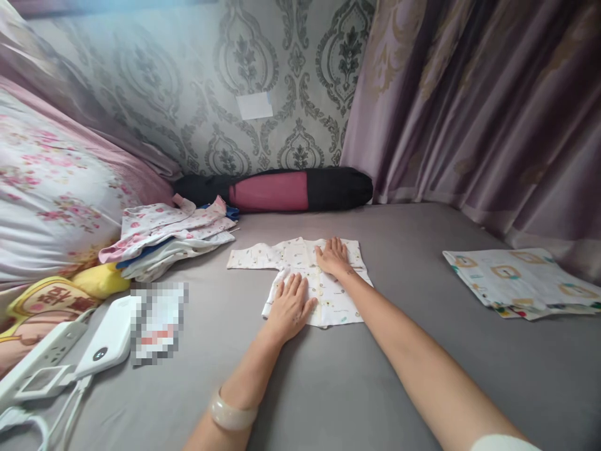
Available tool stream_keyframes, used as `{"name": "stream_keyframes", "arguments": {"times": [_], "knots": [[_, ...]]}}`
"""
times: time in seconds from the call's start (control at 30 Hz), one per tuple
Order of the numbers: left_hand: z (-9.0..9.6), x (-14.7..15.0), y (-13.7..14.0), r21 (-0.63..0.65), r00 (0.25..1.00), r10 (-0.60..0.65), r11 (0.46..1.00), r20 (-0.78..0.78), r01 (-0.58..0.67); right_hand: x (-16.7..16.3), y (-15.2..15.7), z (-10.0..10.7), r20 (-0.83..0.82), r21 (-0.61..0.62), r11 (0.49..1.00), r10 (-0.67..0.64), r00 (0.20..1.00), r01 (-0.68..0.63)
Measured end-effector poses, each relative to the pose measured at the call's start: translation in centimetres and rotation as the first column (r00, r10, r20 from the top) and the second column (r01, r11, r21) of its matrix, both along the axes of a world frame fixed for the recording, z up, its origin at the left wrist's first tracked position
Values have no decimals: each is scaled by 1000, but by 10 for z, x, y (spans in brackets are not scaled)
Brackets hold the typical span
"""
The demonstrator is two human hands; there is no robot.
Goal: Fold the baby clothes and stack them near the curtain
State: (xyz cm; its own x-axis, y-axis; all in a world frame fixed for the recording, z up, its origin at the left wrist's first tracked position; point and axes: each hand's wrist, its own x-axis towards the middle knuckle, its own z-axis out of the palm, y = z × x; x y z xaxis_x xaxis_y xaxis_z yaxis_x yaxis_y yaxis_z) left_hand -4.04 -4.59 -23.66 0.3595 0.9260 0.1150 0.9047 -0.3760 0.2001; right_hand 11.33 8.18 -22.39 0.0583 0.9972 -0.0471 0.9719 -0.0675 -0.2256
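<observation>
White shirt, sleeve pointing left, placket running away, lies under flat, part-spread fingers gripping nothing.

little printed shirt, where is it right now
In the head view, the little printed shirt lies mid-picture on the gray sheet, under the left hand and right hand, right of the clothes pile.

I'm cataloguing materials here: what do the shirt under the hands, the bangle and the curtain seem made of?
Shirt: matte, printed fabric, likely cotton; it lies flat without shine.
Bangle: polished stone or plastic, perhaps; its pale surface looks smooth.
Curtain: satiny fabric, fibre unclear; sheen along its hanging folds.
</observation>
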Motion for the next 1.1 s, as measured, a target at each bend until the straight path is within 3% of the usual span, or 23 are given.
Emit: {"name": "stream_keyframes", "arguments": {"times": [0.2, 0.43, 0.57, 0.73, 0.9, 1.1], "knots": [[-1, 0, 1, 24, 1000, 2, 1000, 15, -2, -1, 4, -10, 16, 38, 999, -13, 1000, 12], [6, -1, 2, 117, 994, -12, 993, 106, 0, -2, 5, -8, 32, 33, 999, 0, 999, -1], [7, -4, 5, 169, 980, -31, 986, 196, -3, -17, 2, -3, 60, 83, 987, 133, 989, -137], [7, -8, 9, 196, 961, 30, 977, 277, -87, -43, 1, -1, 57, 59, 959, 273, 960, -276], [6, -11, 10, 205, 960, 126, 962, 251, -180, -50, 1, -5, 79, 39, 934, 350, 933, -354], [5, -11, 9, 194, 965, 145, 963, 217, -188, -50, 1, -8, 97, 27, 927, 370, 924, -374]]}}
